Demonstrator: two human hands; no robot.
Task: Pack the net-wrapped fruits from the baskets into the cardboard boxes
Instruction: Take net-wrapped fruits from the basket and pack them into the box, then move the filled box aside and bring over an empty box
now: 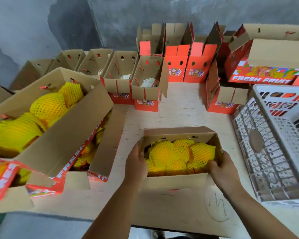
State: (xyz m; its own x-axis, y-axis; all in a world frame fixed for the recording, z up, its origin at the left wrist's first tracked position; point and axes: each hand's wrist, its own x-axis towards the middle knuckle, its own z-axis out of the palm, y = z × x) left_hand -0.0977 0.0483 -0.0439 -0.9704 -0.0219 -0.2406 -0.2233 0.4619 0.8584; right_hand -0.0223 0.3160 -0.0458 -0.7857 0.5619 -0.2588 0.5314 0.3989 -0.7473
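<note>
An open cardboard box [178, 133] sits in front of me on the table, filled with several fruits in yellow foam net [178, 156]. My left hand [135, 163] grips the box's left wall, fingers curled over the rim. On the other side, my right hand [223, 168] holds the right front corner, fingertips inside against a wrapped fruit. A white plastic basket [274, 135] stands at the right with no fruit visible in it.
Two larger boxes [62, 135] holding yellow-netted fruit are stacked at the left. Rows of open red-and-brown boxes [145, 87] line the back, some with white padding inside. A "FRESH FRUIT" box [261, 78] sits at the back right. The grey wall is behind.
</note>
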